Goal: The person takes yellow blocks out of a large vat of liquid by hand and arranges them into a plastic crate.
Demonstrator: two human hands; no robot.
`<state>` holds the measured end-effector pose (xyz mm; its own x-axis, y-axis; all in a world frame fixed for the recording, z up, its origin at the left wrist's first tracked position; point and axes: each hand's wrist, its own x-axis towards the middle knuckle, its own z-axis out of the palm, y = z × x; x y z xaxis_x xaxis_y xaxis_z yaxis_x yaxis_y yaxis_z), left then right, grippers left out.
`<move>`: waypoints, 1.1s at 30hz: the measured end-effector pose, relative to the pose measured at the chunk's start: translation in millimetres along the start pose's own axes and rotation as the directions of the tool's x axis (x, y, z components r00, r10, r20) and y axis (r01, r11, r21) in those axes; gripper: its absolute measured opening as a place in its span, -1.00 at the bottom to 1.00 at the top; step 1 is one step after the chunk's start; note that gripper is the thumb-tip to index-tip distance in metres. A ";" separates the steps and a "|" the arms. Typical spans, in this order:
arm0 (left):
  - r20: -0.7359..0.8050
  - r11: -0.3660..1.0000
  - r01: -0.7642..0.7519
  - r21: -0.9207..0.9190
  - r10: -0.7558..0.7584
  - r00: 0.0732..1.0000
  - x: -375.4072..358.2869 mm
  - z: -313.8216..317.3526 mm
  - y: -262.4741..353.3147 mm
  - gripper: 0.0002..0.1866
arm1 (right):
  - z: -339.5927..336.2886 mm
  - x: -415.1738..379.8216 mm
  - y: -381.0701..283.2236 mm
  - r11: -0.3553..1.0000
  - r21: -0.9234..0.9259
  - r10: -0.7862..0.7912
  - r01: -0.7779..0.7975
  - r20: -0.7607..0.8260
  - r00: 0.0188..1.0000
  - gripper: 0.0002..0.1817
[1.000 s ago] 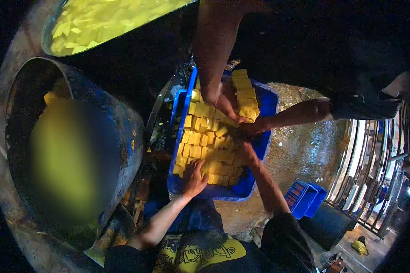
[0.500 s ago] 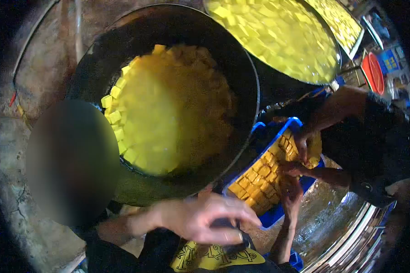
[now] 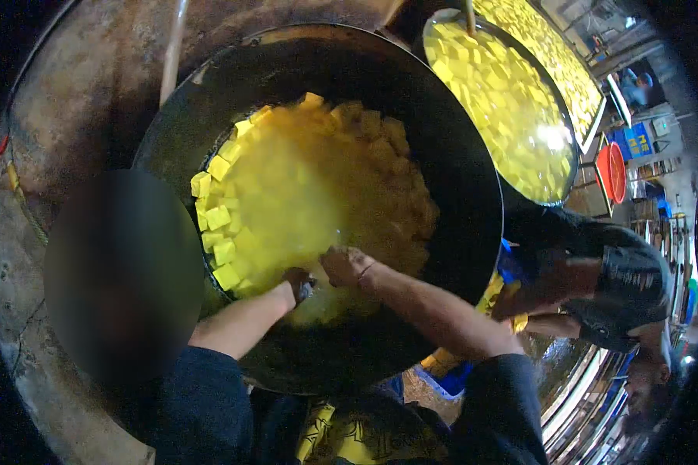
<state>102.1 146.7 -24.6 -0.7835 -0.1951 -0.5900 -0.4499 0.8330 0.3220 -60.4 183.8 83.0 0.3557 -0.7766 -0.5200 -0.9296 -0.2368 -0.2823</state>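
A big dark pan [image 3: 456,209] holds cloudy yellow liquid with many yellow tofu-like blocks [image 3: 223,249], heaped along its left side and darker on the shaded right. My left hand [image 3: 298,285] reaches into the near half of the pan, low at the liquid. Just right of it, my right hand [image 3: 344,266] is at the surface too, over the middle. Both hands have their fingers dipped or lost in murk and shadow, so whether they hold any block is hidden.
At upper right stand a second round pan of yellow blocks [image 3: 488,77] and a tray of blocks [image 3: 547,39]. On the right a co-worker [image 3: 624,271] bends over a blue crate [image 3: 451,381] of orange-yellow blocks. Farther back is a red basin [image 3: 611,172].
Both my hands have moved forward into the big pan, the left from over my apron, the right from beside the blue crate. The view has shifted, and my arm now partly covers the crate.
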 end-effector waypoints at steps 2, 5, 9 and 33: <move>-0.062 0.999 0.005 -0.036 -0.007 0.998 2.2 12.9 -8.9 -0.59 | 38.5 22.6 -6.9 0.999 -0.021 0.032 -0.033 -0.065 0.997 -0.76; -0.197 0.994 -0.006 -0.107 -0.015 0.980 -2.2 19.9 -28.0 -0.51 | 117.4 58.7 3.8 0.974 0.226 0.047 -0.015 -0.137 0.989 -0.75; 0.117 0.898 0.059 -0.437 -0.009 0.993 -10.9 -36.2 -50.9 -0.35 | 259.1 110.1 53.1 0.163 0.944 0.312 0.288 -0.326 0.892 -0.74; -0.564 0.546 -0.281 -0.789 -0.463 0.683 95.5 -103.3 -94.3 -0.44 | -50.6 246.6 215.8 0.940 0.123 0.339 -0.319 -0.452 0.825 -0.55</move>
<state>25.5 -4.0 -34.8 -0.5690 -0.8113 -0.1344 -0.3635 0.1016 0.9260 -178.1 -88.3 -65.3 -0.0648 -0.9849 -0.1603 -0.9753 0.0965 -0.1987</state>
